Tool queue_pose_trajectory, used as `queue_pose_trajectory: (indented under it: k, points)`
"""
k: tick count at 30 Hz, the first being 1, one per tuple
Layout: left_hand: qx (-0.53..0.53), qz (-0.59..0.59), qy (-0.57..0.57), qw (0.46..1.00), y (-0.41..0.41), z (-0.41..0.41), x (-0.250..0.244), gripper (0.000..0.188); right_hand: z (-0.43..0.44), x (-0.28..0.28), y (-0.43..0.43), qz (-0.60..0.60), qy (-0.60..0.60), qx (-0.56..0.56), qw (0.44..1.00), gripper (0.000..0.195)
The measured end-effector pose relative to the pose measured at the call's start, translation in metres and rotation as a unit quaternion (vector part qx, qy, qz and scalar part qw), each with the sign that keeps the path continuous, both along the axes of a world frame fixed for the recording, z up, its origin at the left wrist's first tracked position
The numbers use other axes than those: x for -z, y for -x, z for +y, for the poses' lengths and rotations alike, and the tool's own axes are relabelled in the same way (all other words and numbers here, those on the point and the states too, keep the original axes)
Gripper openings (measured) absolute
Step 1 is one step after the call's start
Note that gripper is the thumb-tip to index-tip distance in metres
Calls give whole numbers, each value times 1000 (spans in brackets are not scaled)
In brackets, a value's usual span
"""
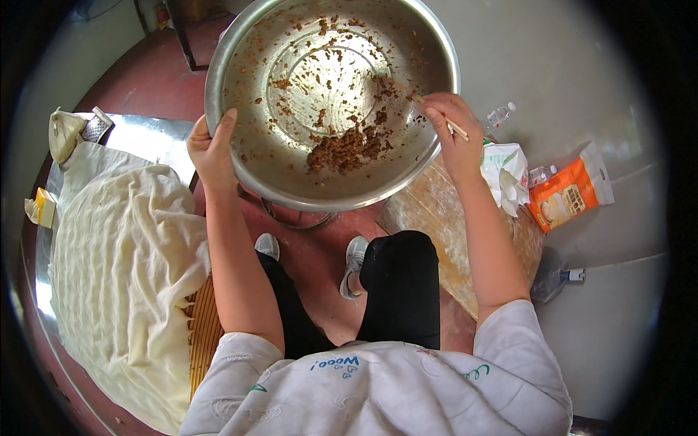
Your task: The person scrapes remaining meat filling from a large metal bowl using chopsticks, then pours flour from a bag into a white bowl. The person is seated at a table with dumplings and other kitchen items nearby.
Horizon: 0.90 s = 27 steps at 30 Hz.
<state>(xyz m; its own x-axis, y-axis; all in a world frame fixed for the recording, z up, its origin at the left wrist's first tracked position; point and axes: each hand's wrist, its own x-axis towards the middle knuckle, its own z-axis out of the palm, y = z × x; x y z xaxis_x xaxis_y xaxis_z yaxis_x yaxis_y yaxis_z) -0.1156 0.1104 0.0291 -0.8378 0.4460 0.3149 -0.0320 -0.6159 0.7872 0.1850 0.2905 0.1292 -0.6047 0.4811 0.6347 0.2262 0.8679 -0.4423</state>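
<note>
My left hand (214,150) grips the left rim of a large stainless steel basin (305,200), thumb over the inside edge. Chopsticks (457,129) are held in my right hand (451,133) at the basin's right rim, their tips reaching inside. A clump of brown minced filling (346,152) lies low on the basin's near side. Scraps of the same mince are scattered over the bottom and walls. The basin seems tilted towards me, and its far edge runs out of the picture.
At left, a white cloth (131,256) covers most of a slatted wooden tray (204,321) on a metal table (144,133). A floury wooden board (436,218) lies at right, with an orange printed bag (567,191), a white plastic bag (504,169) and a plastic bottle (499,115) along the wall.
</note>
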Motion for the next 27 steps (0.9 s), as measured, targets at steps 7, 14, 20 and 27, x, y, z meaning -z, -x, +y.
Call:
queue_pose_trajectory:
  k: [7,14,20,27]
  points:
    - [-12,18,13,1000,3,1,3,5,-9,33,-23,-128,43,-23,991,13]
    - [-14,-1,-3,1000,-1,-1,-1,5,2,20,-10,-7,-1,28,1000,10]
    - [-36,-1,32,999,2,0,3,4,-27,59,-27,-66,49,-78,994,13]
    - [-40,-5,9,999,-8,0,-5,8,-33,77,-13,-46,82,-39,995,11]
